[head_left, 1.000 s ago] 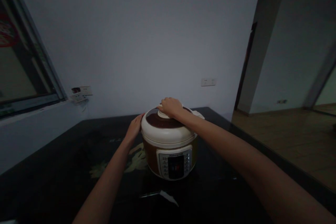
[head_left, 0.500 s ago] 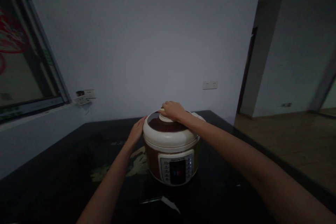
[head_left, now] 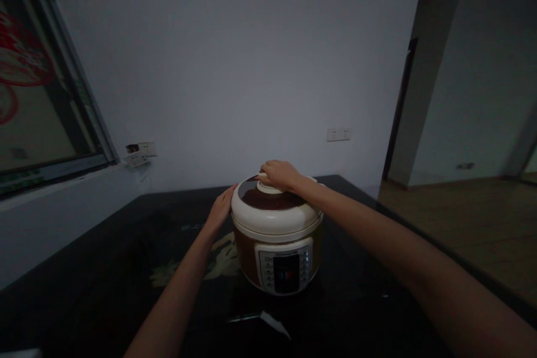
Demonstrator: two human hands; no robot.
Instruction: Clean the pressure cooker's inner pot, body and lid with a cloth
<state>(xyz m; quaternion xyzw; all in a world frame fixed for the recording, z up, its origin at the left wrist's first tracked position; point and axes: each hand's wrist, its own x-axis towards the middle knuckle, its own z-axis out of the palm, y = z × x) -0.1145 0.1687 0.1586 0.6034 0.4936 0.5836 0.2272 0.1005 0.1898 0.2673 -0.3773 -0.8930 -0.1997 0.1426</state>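
Observation:
A round electric pressure cooker (head_left: 277,260) with a brown body, a cream lid (head_left: 274,218) and a lit front panel stands upright on a dark glossy table (head_left: 348,313). The lid sits down on the body. On top, the fingers of my right hand (head_left: 282,175) are wrapped over the lid's cream knob (head_left: 268,188). My left hand (head_left: 220,208) lies against the left side of the lid, its fingers stretched along the rim. Some left fingertips are hidden behind the cooker.
A pale strip (head_left: 274,324) lies in front of the cooker. Wall sockets (head_left: 338,134) are on the wall behind, and more sockets (head_left: 140,155) hang at the left by the window (head_left: 50,95). Wooden floor (head_left: 453,212) shows beyond the table's right edge.
The view has shifted slightly, so the cooker and both hands appear a little further right. Each hand keeps its place on the lid, which stays down.

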